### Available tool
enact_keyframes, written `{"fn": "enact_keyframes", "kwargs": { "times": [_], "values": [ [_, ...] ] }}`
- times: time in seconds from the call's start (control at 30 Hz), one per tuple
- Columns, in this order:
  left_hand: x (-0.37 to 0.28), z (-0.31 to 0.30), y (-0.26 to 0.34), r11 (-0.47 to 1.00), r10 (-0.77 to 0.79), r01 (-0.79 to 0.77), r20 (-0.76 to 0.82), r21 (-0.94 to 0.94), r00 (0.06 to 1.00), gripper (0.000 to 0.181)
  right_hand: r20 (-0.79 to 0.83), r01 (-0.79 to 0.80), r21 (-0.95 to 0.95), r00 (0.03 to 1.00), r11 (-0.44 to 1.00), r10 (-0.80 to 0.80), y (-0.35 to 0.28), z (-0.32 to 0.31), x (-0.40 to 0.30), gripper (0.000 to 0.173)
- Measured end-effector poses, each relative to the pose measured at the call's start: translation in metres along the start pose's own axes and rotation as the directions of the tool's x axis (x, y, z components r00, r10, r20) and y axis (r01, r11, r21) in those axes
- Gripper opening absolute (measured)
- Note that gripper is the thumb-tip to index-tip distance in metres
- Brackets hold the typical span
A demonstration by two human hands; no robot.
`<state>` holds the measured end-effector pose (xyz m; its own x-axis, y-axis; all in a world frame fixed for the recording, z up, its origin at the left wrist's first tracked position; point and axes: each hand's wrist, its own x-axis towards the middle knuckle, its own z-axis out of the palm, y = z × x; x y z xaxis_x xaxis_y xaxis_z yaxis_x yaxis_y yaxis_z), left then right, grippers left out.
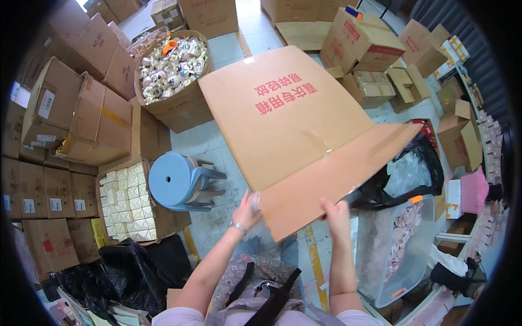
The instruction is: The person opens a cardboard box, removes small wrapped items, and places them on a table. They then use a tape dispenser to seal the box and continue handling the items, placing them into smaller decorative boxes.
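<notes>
A large cardboard box with red printing on its side is tilted in front of me, its near flap folded outward. My right hand grips the edge of that flap, thumb on top and fingers underneath. At the flap's left end, my left hand holds the box by its corner; part of its grip is hidden. A piece of clear tape shows by the left fingers. On the left wrist is a metal-band watch.
Stacked blue plastic stools stand left of the box. Beyond them is a carton of wrapped items with an orange tape dispenser. White small boxes fill another carton. At right are a black bag and a clear plastic bin.
</notes>
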<state>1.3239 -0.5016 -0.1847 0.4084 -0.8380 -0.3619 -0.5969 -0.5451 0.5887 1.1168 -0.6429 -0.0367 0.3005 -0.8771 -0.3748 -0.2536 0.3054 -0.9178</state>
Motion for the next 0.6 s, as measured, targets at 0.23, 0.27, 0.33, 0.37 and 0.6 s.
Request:
{"fn": "enact_keyframes", "kwargs": {
  "times": [0.23,0.27,0.33,0.37,0.6],
  "values": [
    [0.029,-0.172,0.079,0.868,0.434,-0.488,-0.610,0.087,0.663,0.011,0.131,0.320,0.026,0.938,0.947,-0.321,-0.235,0.031,-0.004,0.040],
    [0.033,-0.188,0.095,0.884,0.376,-0.467,-0.571,-0.015,0.730,0.023,0.147,0.389,0.332,0.878,0.859,-0.455,-0.257,0.038,-0.003,0.048],
    [0.033,-0.213,0.137,0.597,0.230,-0.671,-0.708,-0.439,0.668,0.038,0.122,0.643,0.513,0.600,0.568,-0.790,-0.288,0.060,0.003,0.051],
    [0.046,-0.223,0.131,0.677,0.149,-0.505,-0.571,-0.535,0.807,0.041,0.111,0.843,0.089,0.520,0.530,-0.847,-0.277,0.048,0.001,0.050],
    [0.111,-0.238,-0.075,0.652,-0.291,-0.170,-0.451,-0.739,0.843,0.036,-0.632,-0.372,-0.690,0.729,0.620,-0.265,0.096,-0.127,-0.034,0.093]
  ]
}}
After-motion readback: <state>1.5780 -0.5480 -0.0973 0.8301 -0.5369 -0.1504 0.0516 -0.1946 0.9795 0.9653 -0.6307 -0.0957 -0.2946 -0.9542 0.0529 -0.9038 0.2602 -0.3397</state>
